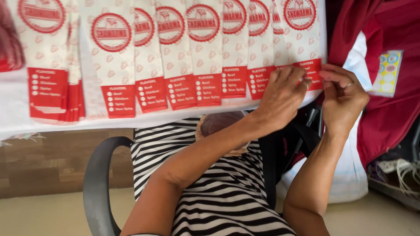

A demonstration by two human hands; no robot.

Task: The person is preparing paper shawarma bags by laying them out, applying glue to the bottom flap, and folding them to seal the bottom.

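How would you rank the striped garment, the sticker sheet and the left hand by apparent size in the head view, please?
1. Striped garment, largest by far.
2. Left hand.
3. Sticker sheet, smallest, though it is partly tucked into red fabric, so its full size is unsure.

Red and white pretty much everywhere here

The paper sleeves (175,57) across the top of the frame are white with a faint pinkish repeat print, a red round stamp up top and a solid red block with white lettering and white dots at the bottom edge. They lie on a plain white tabletop (17,113). Lower middle, the garment (227,196) is black-and-white horizontal stripes, and the chair arm (94,183) at lower left is dark grey. Right side has a deep red cloth (393,113) with a white bag (356,175) under it. The sticker sheet (387,72) at the right edge is yellow with white, blue and pink circles. Left edge shows brown wood panelling (52,161) over a beige floor (39,214).
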